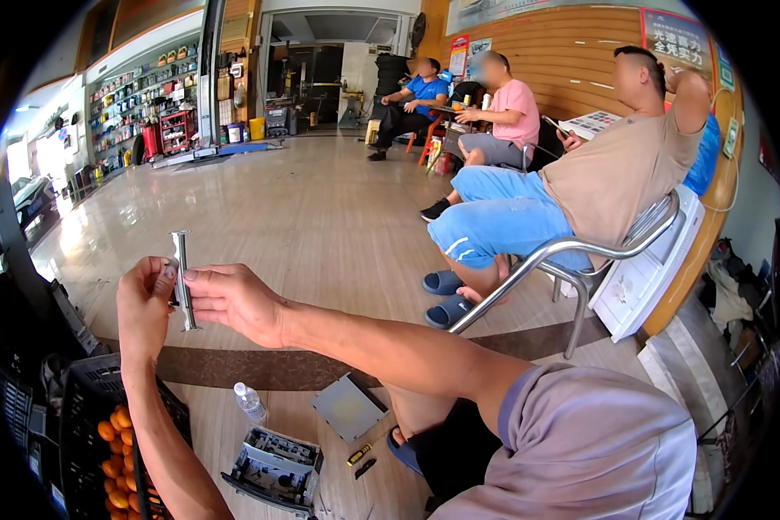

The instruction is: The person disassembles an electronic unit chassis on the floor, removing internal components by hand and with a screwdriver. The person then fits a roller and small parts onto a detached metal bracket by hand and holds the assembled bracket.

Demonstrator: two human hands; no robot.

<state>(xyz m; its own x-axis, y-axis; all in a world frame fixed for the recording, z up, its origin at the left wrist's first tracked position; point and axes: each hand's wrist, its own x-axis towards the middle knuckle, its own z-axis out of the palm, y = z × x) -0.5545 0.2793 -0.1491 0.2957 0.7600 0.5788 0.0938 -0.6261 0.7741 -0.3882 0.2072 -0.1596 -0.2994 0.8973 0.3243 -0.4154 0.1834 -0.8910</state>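
Note:
Out in front of me, a narrow silvery metal bracket [181, 282] is held upright, with flared ends at top and bottom. My left hand [143, 299] pinches it from the left between thumb and fingers. From the right, my right hand [238, 303] has its thumb and fingertips closed on the same piece. Below on the floor lies an opened electronic unit [277, 468] with its inside exposed. Beside it are a flat grey metal cover plate [349, 409], a yellow-and-black screwdriver [359, 454] and a small black object [366, 468] that I cannot identify.
A clear plastic bottle [250, 404] stands behind the unit. At left is a black crate [87, 381] of oranges [117, 459]. Three seated people occupy the right side, the nearest on a metal-framed chair [537, 256]. Stocked shelves [139, 108] line the back left.

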